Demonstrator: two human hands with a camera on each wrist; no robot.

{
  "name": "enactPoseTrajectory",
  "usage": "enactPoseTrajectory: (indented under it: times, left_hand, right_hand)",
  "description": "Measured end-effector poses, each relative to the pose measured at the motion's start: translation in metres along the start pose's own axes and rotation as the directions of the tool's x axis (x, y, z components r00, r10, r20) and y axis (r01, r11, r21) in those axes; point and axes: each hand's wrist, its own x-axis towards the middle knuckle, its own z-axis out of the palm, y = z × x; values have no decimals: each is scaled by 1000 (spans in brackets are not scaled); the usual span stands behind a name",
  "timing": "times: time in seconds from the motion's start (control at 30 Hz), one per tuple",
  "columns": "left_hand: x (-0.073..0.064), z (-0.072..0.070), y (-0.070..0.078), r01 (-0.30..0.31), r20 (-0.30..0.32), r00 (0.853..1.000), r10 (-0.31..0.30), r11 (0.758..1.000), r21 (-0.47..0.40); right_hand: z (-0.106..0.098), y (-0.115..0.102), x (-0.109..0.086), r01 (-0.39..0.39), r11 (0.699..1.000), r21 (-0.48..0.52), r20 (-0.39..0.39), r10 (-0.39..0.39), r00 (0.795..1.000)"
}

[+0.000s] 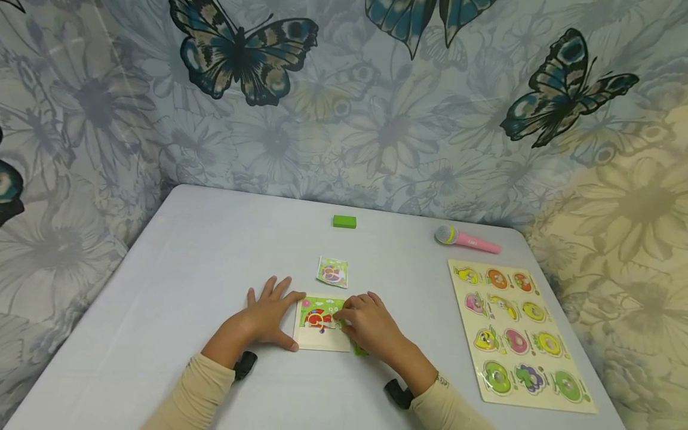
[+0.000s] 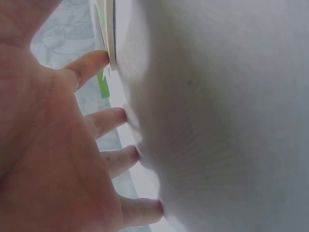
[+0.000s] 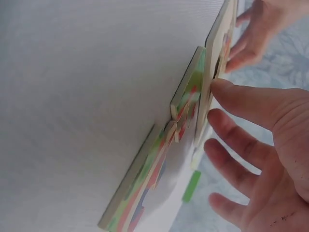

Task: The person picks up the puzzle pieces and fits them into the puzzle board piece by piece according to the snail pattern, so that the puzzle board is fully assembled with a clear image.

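Observation:
A small wooden puzzle board with a red, green and white picture lies on the table between both hands. My left hand is spread at its left side, the index fingertip at the far corner and the thumb at the near one. The left wrist view shows the other fingertips on the tabletop. My right hand leans over the board's right part, covering some of the picture. In the right wrist view its thumb and fingertips touch the board's face. Loose green-and-red puzzle pieces lie beside the board under this hand.
Beyond the board lies a square picture card, and farther back a green block. A pink toy microphone lies at the back right. A large fruit puzzle board fills the right side. A patterned wall borders the table's far edge.

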Motion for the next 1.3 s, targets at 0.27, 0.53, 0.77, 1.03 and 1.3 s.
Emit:
enactPoseTrajectory:
  times: [0.27,0.53,0.77,1.03,1.3]
  left_hand:
    - [0,0,0,-1,1,1000,1,1000,10]
    - [0,-1,0,2,4,1000,-2,1000,-2]
    - [0,-2,0,11,11,1000,-11,1000,1]
    - [-2,-5,0,8,14,1000,-7,1000,-6]
    - [-1,-4,0,22,27,999,-22,1000,-5]
  right_hand:
    - [-9,8,-7,-7,992,123,52,1,999]
    - [-15,18,-25,-48,986,159,88,35,996]
    - [-16,17,-39,-59,988,145,137,39,990]
    - [-16,12,-41,-50,993,109,139,35,990]
    - [-19,6,-35,-14,993,121,107,1,994]
